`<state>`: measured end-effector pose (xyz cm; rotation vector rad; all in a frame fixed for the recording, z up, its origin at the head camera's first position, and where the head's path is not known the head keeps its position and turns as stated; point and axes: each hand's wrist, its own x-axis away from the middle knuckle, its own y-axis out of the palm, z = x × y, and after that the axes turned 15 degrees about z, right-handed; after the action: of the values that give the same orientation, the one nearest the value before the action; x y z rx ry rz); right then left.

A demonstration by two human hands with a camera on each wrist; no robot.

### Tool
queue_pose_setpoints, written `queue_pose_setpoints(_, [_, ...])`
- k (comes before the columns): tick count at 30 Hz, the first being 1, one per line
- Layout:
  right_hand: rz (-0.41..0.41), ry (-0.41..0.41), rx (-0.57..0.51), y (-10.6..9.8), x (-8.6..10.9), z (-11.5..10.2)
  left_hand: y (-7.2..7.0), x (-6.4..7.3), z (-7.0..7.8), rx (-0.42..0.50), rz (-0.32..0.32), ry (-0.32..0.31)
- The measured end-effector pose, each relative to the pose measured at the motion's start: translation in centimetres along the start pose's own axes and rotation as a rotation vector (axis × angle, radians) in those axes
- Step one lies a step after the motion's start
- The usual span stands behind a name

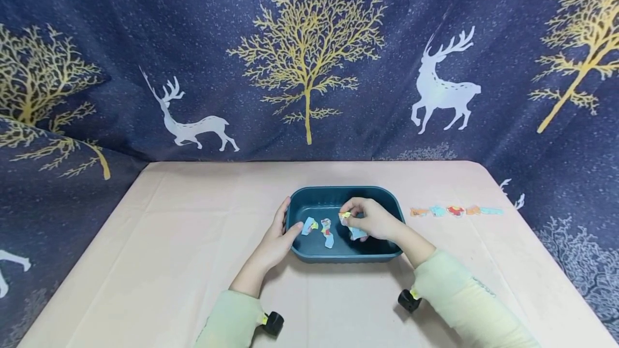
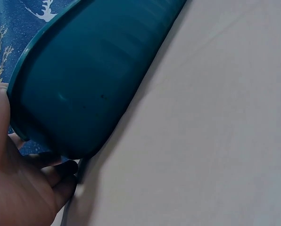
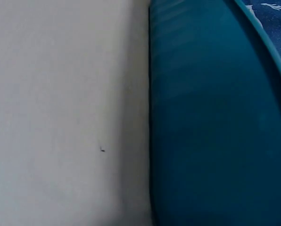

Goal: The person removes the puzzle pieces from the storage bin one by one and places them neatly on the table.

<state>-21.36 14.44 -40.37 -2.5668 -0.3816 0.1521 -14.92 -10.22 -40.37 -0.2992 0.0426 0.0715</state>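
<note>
A dark teal rectangular tub (image 1: 346, 258) with rounded corners sits on the table. My left hand (image 1: 276, 238) grips its left end, thumb over the rim and fingers along the outer wall; the left wrist view shows the same hand (image 2: 29, 188) at that end of the tub. Over the right half of the tub's inside, my right hand (image 1: 372, 219) pinches a small yellow and white printed piece (image 1: 344, 216). Just below those fingers shows a light blue piece (image 1: 358, 233). Farther left in the tub lie a blue and yellow piece (image 1: 308, 225) and a red and blue patterned piece (image 1: 326, 232).
To the right of the tub, several small printed pieces, among them a red one (image 1: 455, 211) and a light blue one (image 1: 437, 211), lie in a row on the pale tablecloth (image 1: 169, 262). A dark blue curtain (image 1: 338, 149) with trees and deer hangs behind the table.
</note>
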Motion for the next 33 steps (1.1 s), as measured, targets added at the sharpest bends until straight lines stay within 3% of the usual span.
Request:
queue_pose_setpoints(8, [0.001,0.074,-0.179,-0.8,0.5,-0.4,0.0,0.0,0.0,-0.017,0.007,-0.014])
queue_pose_setpoints(18, [0.083,0.061,-0.142,-2.1,0.9,-1.0,0.0,0.1,0.1,-0.006,0.001,-0.016])
queue_pose_setpoints(33, [0.292,0.054,-0.284,-4.5,1.9,-0.3,0.0,0.1,0.1,-0.017,0.005,-0.015])
